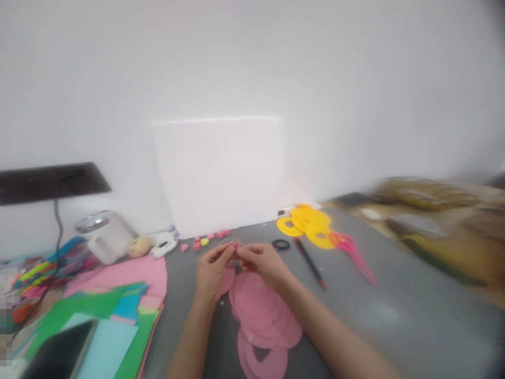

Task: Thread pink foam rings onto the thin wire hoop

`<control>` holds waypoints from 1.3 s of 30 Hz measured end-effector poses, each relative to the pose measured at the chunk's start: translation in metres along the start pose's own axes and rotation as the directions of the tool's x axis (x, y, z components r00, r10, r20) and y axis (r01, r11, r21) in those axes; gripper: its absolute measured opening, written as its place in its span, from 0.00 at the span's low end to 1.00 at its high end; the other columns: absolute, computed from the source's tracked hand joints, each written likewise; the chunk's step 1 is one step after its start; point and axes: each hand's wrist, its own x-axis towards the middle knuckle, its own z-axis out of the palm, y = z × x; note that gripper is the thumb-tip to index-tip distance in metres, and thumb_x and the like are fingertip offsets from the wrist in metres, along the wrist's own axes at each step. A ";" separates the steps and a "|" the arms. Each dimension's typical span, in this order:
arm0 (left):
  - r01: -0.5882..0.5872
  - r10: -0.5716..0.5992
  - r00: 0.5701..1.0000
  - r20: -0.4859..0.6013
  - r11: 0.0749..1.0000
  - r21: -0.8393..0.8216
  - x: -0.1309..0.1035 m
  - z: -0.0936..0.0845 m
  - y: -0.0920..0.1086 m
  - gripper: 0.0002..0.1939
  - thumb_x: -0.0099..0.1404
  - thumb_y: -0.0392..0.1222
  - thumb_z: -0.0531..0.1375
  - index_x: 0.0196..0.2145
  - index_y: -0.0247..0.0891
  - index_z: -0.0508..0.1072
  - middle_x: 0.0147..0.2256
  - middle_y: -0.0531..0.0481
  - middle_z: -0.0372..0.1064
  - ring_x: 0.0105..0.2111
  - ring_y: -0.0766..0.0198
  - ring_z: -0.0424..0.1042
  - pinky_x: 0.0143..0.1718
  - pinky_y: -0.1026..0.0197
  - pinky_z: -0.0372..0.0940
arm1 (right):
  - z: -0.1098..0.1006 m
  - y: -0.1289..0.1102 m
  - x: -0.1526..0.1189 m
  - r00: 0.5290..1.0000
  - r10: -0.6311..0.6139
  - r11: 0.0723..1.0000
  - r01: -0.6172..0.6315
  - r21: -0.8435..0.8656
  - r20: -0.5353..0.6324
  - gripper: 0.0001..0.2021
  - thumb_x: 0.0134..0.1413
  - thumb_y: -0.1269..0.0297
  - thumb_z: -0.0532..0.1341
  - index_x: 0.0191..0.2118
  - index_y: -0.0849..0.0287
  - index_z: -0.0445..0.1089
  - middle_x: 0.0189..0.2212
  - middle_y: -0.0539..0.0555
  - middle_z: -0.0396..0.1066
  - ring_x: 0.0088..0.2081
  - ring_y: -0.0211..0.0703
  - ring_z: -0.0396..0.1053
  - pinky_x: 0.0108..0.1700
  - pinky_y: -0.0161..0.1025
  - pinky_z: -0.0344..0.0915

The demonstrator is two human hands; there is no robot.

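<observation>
My left hand and my right hand meet over the middle of the grey table, fingertips pinched together. Between them is a small pinkish-red piece, blurred and mostly covered by the fingers. Just behind the fingertips shows the rim of a clear ring-shaped item, perhaps a tape roll. Pink paper rings and discs lie overlapped below my hands. Several small pink heart-shaped pieces and a yellow one lie beyond my left hand.
A white board leans on the wall. Right of my hands are a black ring, a pencil, yellow paper rings and pink scissors. Coloured paper, a phone and a white device occupy the left.
</observation>
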 end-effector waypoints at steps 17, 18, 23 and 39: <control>-0.251 0.263 0.965 0.002 0.917 0.310 0.002 -0.002 -0.013 0.09 0.49 0.42 0.65 0.31 0.38 0.78 0.34 0.46 0.77 0.37 0.54 0.75 0.45 0.53 0.67 | 0.005 0.000 0.001 0.994 0.007 1.000 -0.005 0.027 -0.106 0.17 0.31 0.55 0.69 0.23 0.66 0.71 0.17 0.49 0.66 0.19 0.31 0.62 0.23 0.30 0.62; -0.271 0.285 0.959 0.007 0.905 0.329 0.002 -0.002 -0.013 0.09 0.50 0.42 0.65 0.31 0.39 0.78 0.34 0.46 0.77 0.37 0.55 0.75 0.45 0.53 0.67 | 0.005 0.000 0.001 0.994 0.008 1.000 -0.005 0.029 -0.107 0.17 0.31 0.56 0.69 0.22 0.66 0.70 0.17 0.49 0.66 0.19 0.31 0.62 0.23 0.30 0.62; -0.308 0.324 0.946 0.003 0.898 0.314 -0.001 0.002 -0.014 0.09 0.51 0.43 0.65 0.31 0.37 0.77 0.33 0.46 0.77 0.35 0.56 0.75 0.42 0.55 0.69 | 0.007 0.000 0.000 0.988 -0.027 0.999 0.023 -0.024 -0.155 0.17 0.32 0.55 0.68 0.22 0.66 0.70 0.15 0.48 0.66 0.18 0.31 0.62 0.23 0.31 0.63; -0.248 0.248 0.969 0.019 0.957 0.148 -0.004 0.006 -0.011 0.18 0.51 0.38 0.64 0.42 0.36 0.73 0.38 0.44 0.74 0.39 0.57 0.74 0.41 0.56 0.69 | 0.008 0.009 -0.005 0.808 -0.583 0.660 0.413 -0.627 -0.082 0.09 0.46 0.62 0.58 0.22 0.61 0.69 0.20 0.51 0.70 0.24 0.38 0.66 0.29 0.34 0.63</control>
